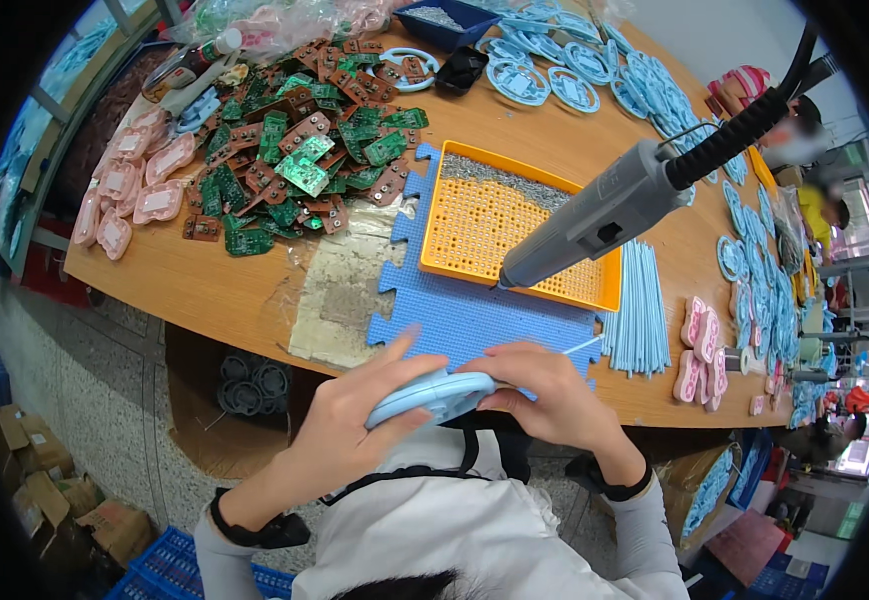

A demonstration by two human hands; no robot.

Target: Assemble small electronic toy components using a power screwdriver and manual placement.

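Grey power screwdriver (595, 215) slants in from upper right, tip over the yellow tray (475, 235), ahead of your hands. You grip a blue casing (423, 394) in your left hand (355, 400), lower centre; your right hand (555, 390) meets its right end, grip unclear. Green and brown circuit boards (300, 150) heaped upper left, pink casings (130, 180) beside them. Blue sticks (638, 310) right of the tray. Tray holds small metal pieces (515, 182) along its far side. Wooden bench (205, 290), blue foam mat (445, 322); speckled floor (105, 350) lower left.
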